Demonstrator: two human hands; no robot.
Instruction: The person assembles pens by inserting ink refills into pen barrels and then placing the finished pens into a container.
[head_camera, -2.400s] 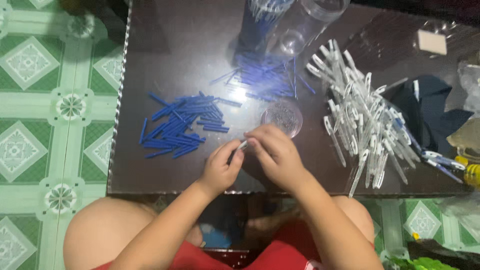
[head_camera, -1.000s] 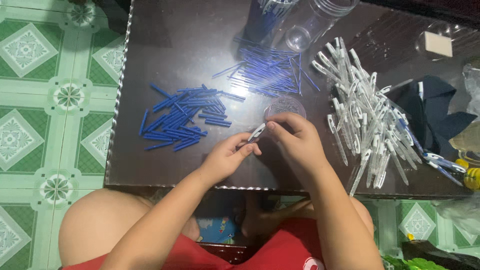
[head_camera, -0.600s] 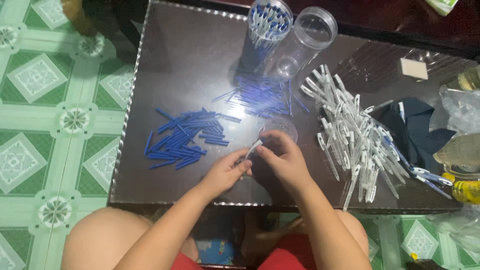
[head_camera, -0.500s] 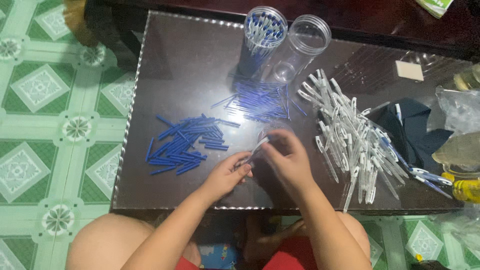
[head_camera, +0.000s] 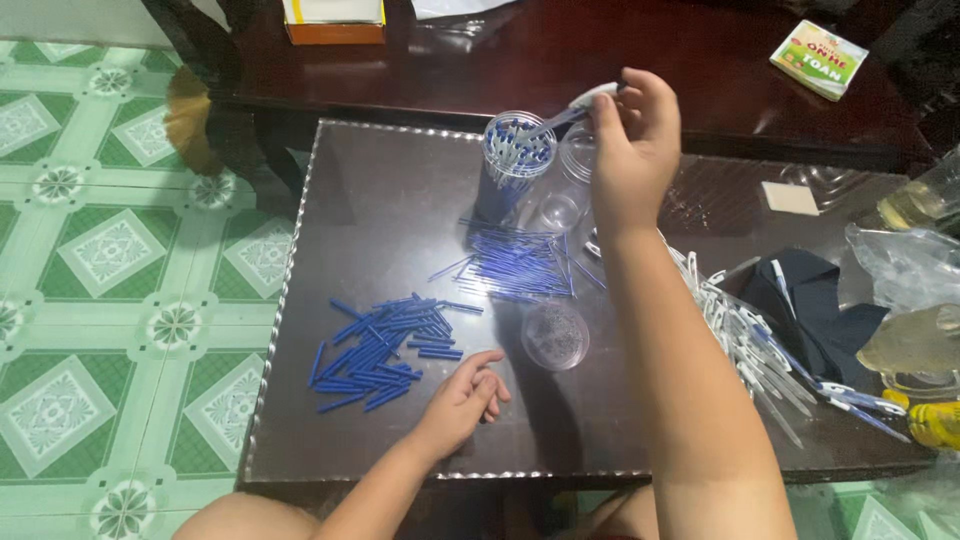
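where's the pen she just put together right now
The assembled pen is pinched in the right hand, held over the pen-filled clear jar at the far side of the table.

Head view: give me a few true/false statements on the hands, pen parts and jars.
1. The right hand holds a pen over the clear jar of assembled pens. True.
2. The left hand grips a blue cap. False: its fingers are empty, resting on the table beside the pile of blue caps.
3. A round clear lid lies flat on the table between the two hands. True.
4. The thin blue refills are stacked inside a jar. False: they lie loose on the table in front of the jars.
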